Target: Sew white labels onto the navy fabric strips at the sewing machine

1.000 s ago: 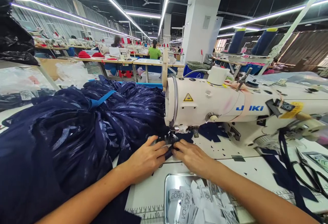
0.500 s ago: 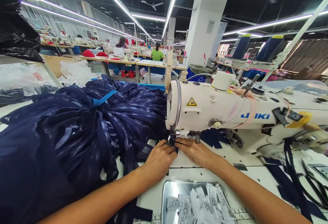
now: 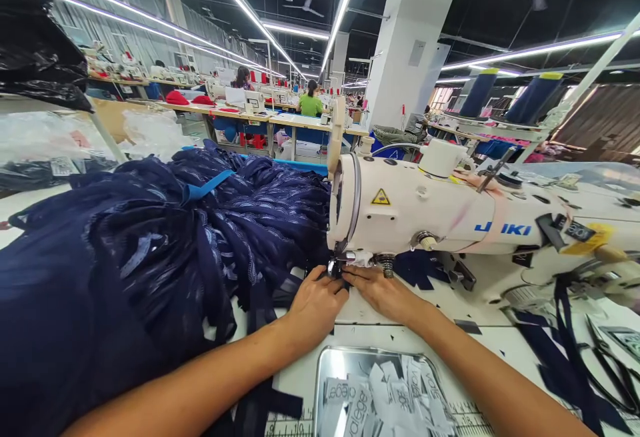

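A white sewing machine [image 3: 400, 200] stands in front of me, with its presser foot [image 3: 334, 266] low over the bed. My left hand [image 3: 317, 307] is just left of the foot, fingers curled and pressed down on a bit of dark navy fabric. From the right, my right hand [image 3: 383, 292] reaches the foot, its fingers closed together at the same spot. Most of that fabric is hidden by the fingers and the foot. A big heap of navy garments [image 3: 145, 277], tied with a blue strip [image 3: 207, 187], lies left of my hands.
Below my hands sits a metal tray [image 3: 320, 384] of white printed labels [image 3: 387, 397]. Scissors [image 3: 607, 364] and navy strips [image 3: 555, 357] lie at the right. More navy scraps [image 3: 420, 269] rest behind the right hand. Thread cones [image 3: 479, 94] stand at back right; people work farther off.
The view has shifted slightly, so the scene sits a little farther right. Both hands stay at the presser foot, and less dark fabric shows between them.
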The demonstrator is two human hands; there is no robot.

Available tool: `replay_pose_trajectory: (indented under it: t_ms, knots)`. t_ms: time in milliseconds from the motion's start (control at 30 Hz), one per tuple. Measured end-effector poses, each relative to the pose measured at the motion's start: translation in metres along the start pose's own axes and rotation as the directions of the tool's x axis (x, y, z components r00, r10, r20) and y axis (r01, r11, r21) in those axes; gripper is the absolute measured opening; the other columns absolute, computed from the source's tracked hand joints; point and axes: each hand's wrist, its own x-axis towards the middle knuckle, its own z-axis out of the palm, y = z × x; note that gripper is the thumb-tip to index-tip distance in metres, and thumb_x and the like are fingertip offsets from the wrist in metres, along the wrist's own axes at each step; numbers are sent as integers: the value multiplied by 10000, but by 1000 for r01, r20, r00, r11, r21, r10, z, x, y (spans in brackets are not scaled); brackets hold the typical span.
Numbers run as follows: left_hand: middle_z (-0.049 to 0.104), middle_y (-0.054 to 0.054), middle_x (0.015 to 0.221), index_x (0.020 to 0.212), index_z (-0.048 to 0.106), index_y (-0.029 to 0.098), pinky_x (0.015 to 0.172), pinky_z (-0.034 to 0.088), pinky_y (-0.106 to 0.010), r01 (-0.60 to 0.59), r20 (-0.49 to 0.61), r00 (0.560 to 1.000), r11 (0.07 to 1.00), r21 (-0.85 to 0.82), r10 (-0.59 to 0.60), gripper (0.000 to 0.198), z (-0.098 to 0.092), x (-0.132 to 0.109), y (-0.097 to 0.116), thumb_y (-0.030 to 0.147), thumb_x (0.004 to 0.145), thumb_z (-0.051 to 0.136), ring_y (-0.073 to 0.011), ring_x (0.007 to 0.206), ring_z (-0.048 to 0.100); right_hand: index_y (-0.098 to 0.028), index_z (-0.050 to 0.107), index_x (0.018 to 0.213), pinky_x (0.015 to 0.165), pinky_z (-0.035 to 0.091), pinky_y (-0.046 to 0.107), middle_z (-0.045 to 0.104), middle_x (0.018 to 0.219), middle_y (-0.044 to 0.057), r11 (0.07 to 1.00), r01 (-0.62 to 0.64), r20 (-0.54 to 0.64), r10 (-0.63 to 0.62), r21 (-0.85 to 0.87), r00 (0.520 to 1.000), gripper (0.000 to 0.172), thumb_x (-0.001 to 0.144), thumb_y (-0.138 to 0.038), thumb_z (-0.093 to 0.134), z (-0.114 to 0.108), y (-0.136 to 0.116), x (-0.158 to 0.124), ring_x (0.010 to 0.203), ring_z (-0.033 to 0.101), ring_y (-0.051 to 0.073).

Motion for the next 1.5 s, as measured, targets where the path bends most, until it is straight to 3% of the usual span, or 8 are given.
replay_pose_trajectory:
  t_ms: [533, 767, 900, 1133, 1233, 1367, 1500]
  knots:
    - [641, -46, 697, 656, 547, 130, 766, 301, -375, 56, -31, 998, 998, -2, -56, 168, -2, 7, 1, 9, 729, 455, -173, 684, 575, -116, 557, 1121, 809, 489, 331, 608, 1079, 108, 992, -123, 28, 123, 15, 992, 391, 783, -42, 376, -1, 2, 5, 941, 590, 201]
    - [637, -42, 710, 680, 549, 135, 793, 295, -382, 47, 5, 999, 999, -11, -47, 172, -7, 5, 0, 35, 773, 444, -173, 725, 560, -137, 557, 1124, 830, 458, 323, 612, 1070, 94, 988, -137, -55, 141, 65, 989, 395, 775, -67, 386, 6, 3, 3, 939, 578, 188]
    - [644, -64, 847, 808, 576, 143, 808, 299, -393, 16, 98, 995, 1000, -13, -15, 185, -21, -1, -17, 19, 726, 467, -206, 852, 552, -155, 608, 1042, 825, 441, 353, 641, 986, 85, 984, -165, -68, 170, 66, 983, 302, 810, -171, 415, 4, 2, 0, 922, 572, 202]
    - [636, -45, 837, 897, 575, 148, 735, 359, -310, 138, 170, 979, 983, -119, -117, 366, -32, 2, -54, -43, 638, 399, -170, 818, 563, -147, 590, 1050, 784, 434, 376, 576, 1008, 118, 978, -190, 17, 189, 83, 982, 302, 830, -303, 454, -4, -18, 0, 895, 545, 219]
    - [618, -53, 950, 977, 554, 159, 783, 348, -345, 141, 128, 984, 977, -158, -121, 387, -30, 4, -50, 20, 632, 449, -185, 882, 546, -125, 569, 1074, 752, 444, 377, 561, 982, 126, 978, -203, 15, 203, 53, 979, 315, 847, -296, 435, -3, -24, 1, 876, 532, 225]
    - [582, -78, 1043, 976, 568, 161, 864, 294, -419, 27, 44, 999, 991, -129, -21, 269, -27, -1, -35, 147, 716, 500, -228, 985, 491, -125, 557, 1085, 766, 443, 380, 549, 1001, 134, 981, -191, -6, 191, 45, 982, 320, 861, -299, 408, 1, -23, 2, 897, 519, 228]
    - [591, -77, 972, 998, 571, 146, 829, 331, -399, 31, 89, 996, 989, -142, -19, 266, -22, -5, -24, 95, 783, 424, -210, 938, 492, -141, 540, 1125, 812, 432, 382, 547, 1049, 129, 975, -200, -18, 202, 99, 979, 323, 859, -273, 416, 4, -18, 0, 958, 506, 222]
